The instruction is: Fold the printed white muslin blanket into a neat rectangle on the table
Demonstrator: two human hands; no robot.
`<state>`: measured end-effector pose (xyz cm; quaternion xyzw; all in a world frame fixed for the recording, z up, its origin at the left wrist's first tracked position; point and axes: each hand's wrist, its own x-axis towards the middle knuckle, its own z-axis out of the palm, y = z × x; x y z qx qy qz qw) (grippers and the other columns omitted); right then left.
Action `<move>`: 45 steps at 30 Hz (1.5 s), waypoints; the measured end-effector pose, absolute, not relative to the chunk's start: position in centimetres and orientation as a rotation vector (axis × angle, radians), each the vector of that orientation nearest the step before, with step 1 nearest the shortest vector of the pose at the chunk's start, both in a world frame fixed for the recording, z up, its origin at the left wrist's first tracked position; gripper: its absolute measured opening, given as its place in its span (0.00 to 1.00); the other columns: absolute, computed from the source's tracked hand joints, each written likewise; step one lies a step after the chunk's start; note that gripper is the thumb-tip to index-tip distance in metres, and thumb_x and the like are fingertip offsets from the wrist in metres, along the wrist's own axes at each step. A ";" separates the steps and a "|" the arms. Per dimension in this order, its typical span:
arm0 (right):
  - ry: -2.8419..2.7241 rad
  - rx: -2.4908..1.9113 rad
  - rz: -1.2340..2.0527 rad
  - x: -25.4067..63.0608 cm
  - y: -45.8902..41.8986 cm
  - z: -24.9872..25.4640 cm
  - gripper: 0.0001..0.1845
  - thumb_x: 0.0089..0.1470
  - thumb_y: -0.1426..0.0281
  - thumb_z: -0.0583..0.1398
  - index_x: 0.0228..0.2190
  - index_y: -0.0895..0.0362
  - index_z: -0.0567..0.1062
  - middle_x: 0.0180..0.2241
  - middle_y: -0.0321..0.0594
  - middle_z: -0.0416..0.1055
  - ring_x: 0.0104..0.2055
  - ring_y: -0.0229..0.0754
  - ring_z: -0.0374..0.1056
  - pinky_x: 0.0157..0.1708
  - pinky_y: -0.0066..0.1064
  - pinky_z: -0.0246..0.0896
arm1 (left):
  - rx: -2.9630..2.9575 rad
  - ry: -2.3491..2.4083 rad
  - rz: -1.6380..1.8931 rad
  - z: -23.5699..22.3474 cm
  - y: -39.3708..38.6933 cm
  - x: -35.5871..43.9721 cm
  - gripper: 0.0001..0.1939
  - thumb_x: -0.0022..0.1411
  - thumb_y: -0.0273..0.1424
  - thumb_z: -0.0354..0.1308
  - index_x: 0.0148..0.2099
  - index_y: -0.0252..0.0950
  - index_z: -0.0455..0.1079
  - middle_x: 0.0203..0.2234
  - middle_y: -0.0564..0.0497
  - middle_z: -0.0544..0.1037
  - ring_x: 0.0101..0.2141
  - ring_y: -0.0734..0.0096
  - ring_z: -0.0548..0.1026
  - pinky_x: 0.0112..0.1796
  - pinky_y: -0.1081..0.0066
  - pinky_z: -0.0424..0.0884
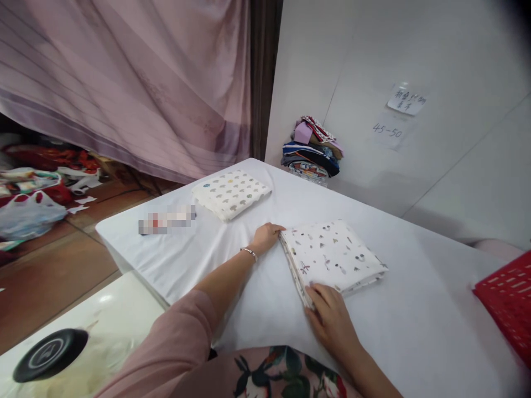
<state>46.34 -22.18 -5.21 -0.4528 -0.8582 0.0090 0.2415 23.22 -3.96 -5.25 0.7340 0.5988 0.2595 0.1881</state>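
A folded white cloth (334, 254) with a small scattered print lies on the white-covered table (257, 298) in front of me. My left hand (267, 236), with a bracelet at the wrist, pinches its far left corner. At the near left corner my right hand (327, 312) grips the edge, thumb and fingers on either side of the layers. Several layers show along the left side. Farther back and to the left rests a second folded cloth (232, 193), cream with grey motifs, apart from both hands.
Folded fabrics (313, 152) are piled beyond the table's far edge by the wall. A red slatted basket (506, 304) stands at the right. A blurred-out item (166, 220) lies on the table's left. Lower left is a black round lid (50, 355); plastic bags (31, 215) sit on the floor.
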 end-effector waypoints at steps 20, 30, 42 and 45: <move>-2.366 -1.235 0.024 45.8 -22.4 -5.3 0.22 0.53 0.75 0.53 0.51 0.57 0.65 0.48 0.49 0.64 0.49 0.49 0.58 0.47 0.44 0.57 | 2.169 1.586 0.620 -4.1 -4.5 23.1 0.19 0.57 0.27 0.48 0.48 0.42 0.72 0.43 0.51 0.76 0.42 0.67 0.73 0.44 0.71 0.67; -2.335 -1.320 0.030 44.4 -22.3 -4.5 0.18 0.53 0.76 0.54 0.47 0.58 0.68 0.45 0.48 0.65 0.45 0.47 0.58 0.44 0.41 0.56 | 2.113 1.744 0.586 -4.6 -3.6 23.4 0.19 0.57 0.29 0.47 0.47 0.42 0.73 0.39 0.50 0.78 0.40 0.63 0.74 0.40 0.68 0.69; -2.212 -1.117 0.204 46.6 -21.8 -3.1 0.16 0.52 0.74 0.56 0.44 0.57 0.70 0.46 0.45 0.68 0.48 0.42 0.61 0.49 0.37 0.56 | 2.732 0.866 0.940 -3.7 -9.8 29.1 0.14 0.59 0.27 0.48 0.43 0.38 0.72 0.43 0.48 0.76 0.46 0.64 0.70 0.49 0.58 0.63; -1.930 -1.223 0.182 50.6 -20.2 -2.8 0.11 0.54 0.72 0.54 0.39 0.55 0.73 0.43 0.42 0.71 0.47 0.40 0.63 0.49 0.37 0.56 | 2.747 0.811 0.888 -4.3 -11.0 29.6 0.14 0.61 0.28 0.47 0.44 0.39 0.72 0.44 0.47 0.75 0.45 0.65 0.70 0.49 0.58 0.63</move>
